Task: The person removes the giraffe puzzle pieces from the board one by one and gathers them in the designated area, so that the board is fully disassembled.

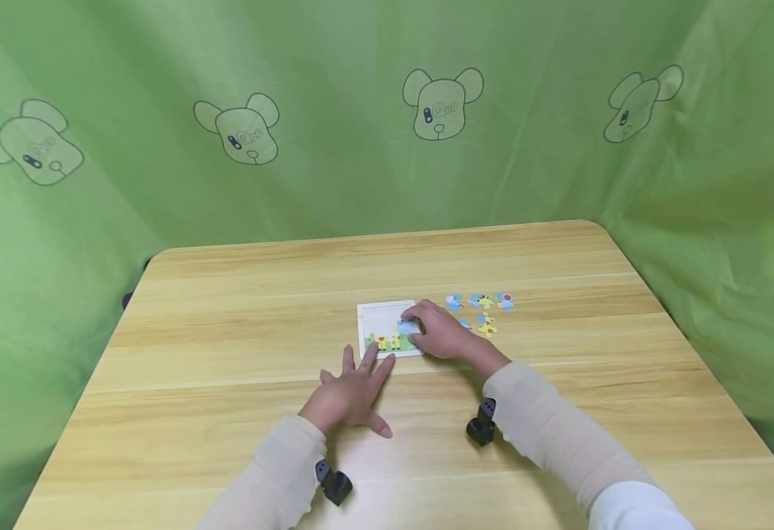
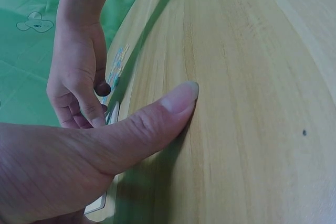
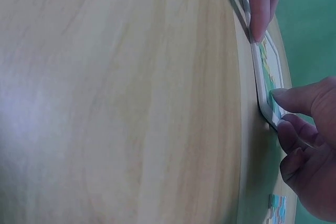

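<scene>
Spreading its fingers wide, the left hand (image 1: 353, 394) rests palm down on the tabletop (image 1: 227, 316), with fingertips on the near edge of a small white puzzle tray (image 1: 387, 304) and its thumb pointing out to the side. The right hand (image 1: 445, 333) bends over the tray's right edge, its thumb and forefinger a narrow gap apart at a blue piece (image 1: 405, 327) — whether it pinches that piece or only presses it, I cannot tell.

The tray lies flat, about midway between the tabletop's left and right edges. Green and yellow pieces (image 1: 387, 343) form a strip along the tray's near side; its far left corner shows bare white. Just beside it, toward the tabletop's far right corner, lie loose pieces (image 1: 504, 301) in blue and yellow, some with red.

Both forearms wear pale sleeves (image 1: 546, 419), each with a small black camera (image 1: 482, 422) near the wrist. Beyond the tabletop's far, left and right edges hangs green cloth (image 1: 333, 191) — printed with outlined animal heads (image 1: 441, 107) with round ears.
</scene>
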Motion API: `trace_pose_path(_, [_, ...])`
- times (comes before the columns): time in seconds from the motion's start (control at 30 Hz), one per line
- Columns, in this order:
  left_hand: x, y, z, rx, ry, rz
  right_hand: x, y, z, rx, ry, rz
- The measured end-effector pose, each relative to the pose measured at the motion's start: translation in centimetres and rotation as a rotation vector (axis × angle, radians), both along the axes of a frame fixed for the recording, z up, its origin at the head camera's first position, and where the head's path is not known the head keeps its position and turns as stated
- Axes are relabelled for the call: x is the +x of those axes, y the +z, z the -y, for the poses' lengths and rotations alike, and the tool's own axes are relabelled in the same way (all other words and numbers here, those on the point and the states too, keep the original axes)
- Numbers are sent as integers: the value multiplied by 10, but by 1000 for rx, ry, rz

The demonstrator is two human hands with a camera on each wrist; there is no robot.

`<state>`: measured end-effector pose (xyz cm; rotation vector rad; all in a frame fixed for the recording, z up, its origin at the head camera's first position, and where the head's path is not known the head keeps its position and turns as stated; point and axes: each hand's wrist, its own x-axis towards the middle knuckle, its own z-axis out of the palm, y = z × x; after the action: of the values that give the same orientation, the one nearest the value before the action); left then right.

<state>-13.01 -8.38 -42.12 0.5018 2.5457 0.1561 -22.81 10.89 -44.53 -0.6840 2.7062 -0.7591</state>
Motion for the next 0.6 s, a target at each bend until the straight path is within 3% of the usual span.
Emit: trace_pose_path(0.6, [1,1,-1,-7,-1,-2,1,2,1,2,-20,9])
